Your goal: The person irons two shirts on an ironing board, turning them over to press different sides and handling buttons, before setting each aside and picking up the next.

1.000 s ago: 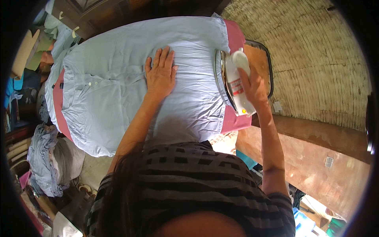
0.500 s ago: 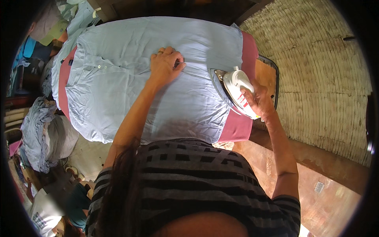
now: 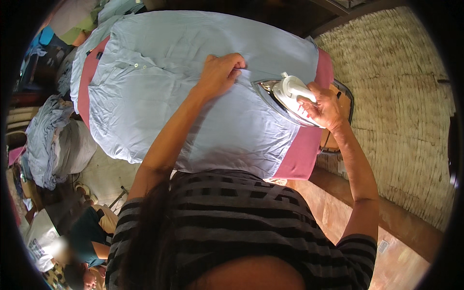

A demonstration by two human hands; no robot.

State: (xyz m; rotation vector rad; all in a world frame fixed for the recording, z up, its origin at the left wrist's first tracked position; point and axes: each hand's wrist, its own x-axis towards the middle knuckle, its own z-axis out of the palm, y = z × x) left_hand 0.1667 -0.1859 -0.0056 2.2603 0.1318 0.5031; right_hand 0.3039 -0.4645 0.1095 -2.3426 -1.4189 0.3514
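A light blue shirt (image 3: 145, 106) lies spread over an ironing board with a maroon cover (image 3: 302, 154). Near the shirt's middle, my left hand (image 3: 223, 75) has its fingers closed in a pinch on the cloth along the button strip. My right hand (image 3: 328, 107) is wrapped round the handle of a white iron (image 3: 291, 96). The iron rests on the shirt towards its right-hand end, its tip pointing left at my left hand, a short way off. Two small buttons (image 3: 136, 65) show at the shirt's left part. The iron's soleplate underside is hidden.
A heap of blue and grey clothes (image 3: 43, 140) sits at the left, with more garments (image 3: 77, 19) at the upper left. Another person (image 3: 87, 237) is low at the lower left. Woven matting (image 3: 396, 106) covers the right side. A dark frame (image 3: 350, 96) borders the board's right end.
The iron has slid a little left over the shirt, closer to my left hand. My left fingers have closed on the cloth. The whole view has shifted somewhat.
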